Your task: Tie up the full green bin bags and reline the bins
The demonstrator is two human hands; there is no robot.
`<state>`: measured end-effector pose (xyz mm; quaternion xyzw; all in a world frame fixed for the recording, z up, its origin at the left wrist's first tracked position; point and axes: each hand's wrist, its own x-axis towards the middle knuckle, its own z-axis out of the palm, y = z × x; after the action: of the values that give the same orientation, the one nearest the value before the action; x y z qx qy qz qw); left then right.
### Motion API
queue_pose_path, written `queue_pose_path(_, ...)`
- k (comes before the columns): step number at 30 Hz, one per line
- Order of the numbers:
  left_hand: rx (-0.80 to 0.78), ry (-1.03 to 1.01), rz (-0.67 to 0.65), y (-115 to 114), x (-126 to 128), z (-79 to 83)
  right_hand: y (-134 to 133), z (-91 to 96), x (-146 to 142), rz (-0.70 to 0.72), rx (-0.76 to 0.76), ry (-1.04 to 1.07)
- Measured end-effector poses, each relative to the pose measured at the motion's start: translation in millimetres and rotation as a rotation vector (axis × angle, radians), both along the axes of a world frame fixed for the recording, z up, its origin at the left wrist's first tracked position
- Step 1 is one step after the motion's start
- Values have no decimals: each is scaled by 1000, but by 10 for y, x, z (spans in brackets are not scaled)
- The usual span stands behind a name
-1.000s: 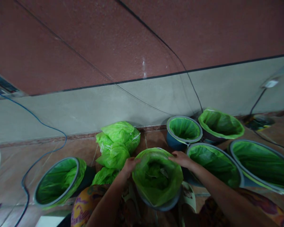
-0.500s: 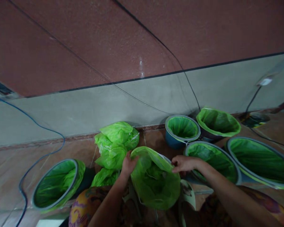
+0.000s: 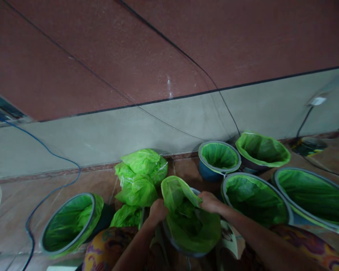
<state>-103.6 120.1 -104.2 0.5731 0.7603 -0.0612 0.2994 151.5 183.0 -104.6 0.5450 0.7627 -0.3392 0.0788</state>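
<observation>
Between my knees stands a bucket (image 3: pixel 196 191) with its pale rim partly showing, lined by a green mesh bag (image 3: pixel 193 235). My left hand (image 3: pixel 159 210) is closed on the bag's edge at the left side. My right hand (image 3: pixel 210 202) grips the same edge at the upper right, by the rim. Darker green contents lie down inside the bag; I cannot make out what they are. Just beyond my left hand, filled green bags (image 3: pixel 141 173) with white ties lie piled against the wall.
On the right, several buckets lined with green bags (image 3: pixel 255 199) stand close together. Another lined bucket (image 3: pixel 67 224) sits at the left, tilted in view. A blue cable (image 3: pixel 49 152) runs over the floor at left. Black cables hang along the wall (image 3: pixel 107 131).
Both hands have drawn the bag's edge down over the bucket's sides, and the far part of its mouth has narrowed. My right hand has moved slightly left. The view has shifted a little.
</observation>
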Motion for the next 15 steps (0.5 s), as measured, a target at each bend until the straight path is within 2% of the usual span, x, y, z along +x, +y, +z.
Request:
queue_pose_path(3, 75, 4, 96, 47, 10, 16, -5, 91, 16, 34, -50, 41)
queue_pose_path(9, 207, -144, 177, 155, 65, 15, -87, 367, 14, 167, -437, 308)
queue_pose_path(12, 350, -362, 246, 218, 70, -6, -96, 470, 24, 265, -606, 373)
queue_pose_path(15, 444, -568, 320, 260, 54, -43, -75, 484, 63, 327, -667, 269)
